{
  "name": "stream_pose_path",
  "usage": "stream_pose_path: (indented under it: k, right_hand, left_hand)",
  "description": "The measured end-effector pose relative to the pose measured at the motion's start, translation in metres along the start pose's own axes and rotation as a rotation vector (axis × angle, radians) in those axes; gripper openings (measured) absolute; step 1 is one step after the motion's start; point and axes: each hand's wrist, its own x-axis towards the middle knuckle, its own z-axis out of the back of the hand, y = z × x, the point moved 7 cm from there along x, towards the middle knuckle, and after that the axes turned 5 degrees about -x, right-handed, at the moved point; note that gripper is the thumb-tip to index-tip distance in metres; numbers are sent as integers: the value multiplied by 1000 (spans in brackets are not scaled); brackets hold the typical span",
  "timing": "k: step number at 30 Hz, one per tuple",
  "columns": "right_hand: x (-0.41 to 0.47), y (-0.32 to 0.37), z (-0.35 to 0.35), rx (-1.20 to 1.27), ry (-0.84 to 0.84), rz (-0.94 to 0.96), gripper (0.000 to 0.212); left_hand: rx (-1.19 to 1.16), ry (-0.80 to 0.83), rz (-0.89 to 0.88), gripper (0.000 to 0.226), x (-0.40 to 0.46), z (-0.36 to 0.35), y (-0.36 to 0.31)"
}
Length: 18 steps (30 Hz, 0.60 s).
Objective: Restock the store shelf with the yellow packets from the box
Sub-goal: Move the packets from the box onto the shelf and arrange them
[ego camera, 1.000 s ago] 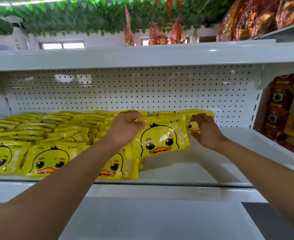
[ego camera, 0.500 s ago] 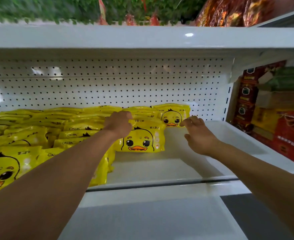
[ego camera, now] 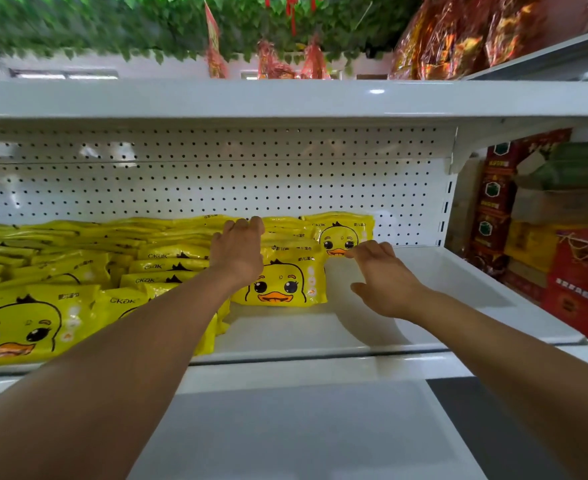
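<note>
Resting spread fingers on the yellow packets (ego camera: 278, 282) stacked mid-shelf, the left hand (ego camera: 238, 252) steadied them while the right hand (ego camera: 382, 275) hovered loose nearby; the leaning stack risked toppling rightward.

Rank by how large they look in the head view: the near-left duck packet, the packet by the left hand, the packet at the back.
1. Near-left duck packet, enlarged by nearness
2. Packet by the left hand
3. Back packet, partly hidden

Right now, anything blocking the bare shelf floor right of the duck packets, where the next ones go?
Nothing visible. The shelf floor right of the front packet is bare up to the side wall; only the right hand hovers over it, holding nothing.
</note>
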Motion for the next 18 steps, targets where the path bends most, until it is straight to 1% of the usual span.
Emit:
stream_pose_path:
  k: [8, 13, 18]
  right_hand:
    - [-59, 34, 19, 57, -1, 114, 60]
    - [-107, 59, 14, 111, 13, 190, 56]
    - [-161, 81, -18, 194, 106, 252, 55]
  left_hand:
    - [17, 24, -58, 44, -77, 34, -25]
    - [20, 89, -15, 42, -145, 39, -36]
    - [-11, 213, 64, 40, -222, 11, -30]
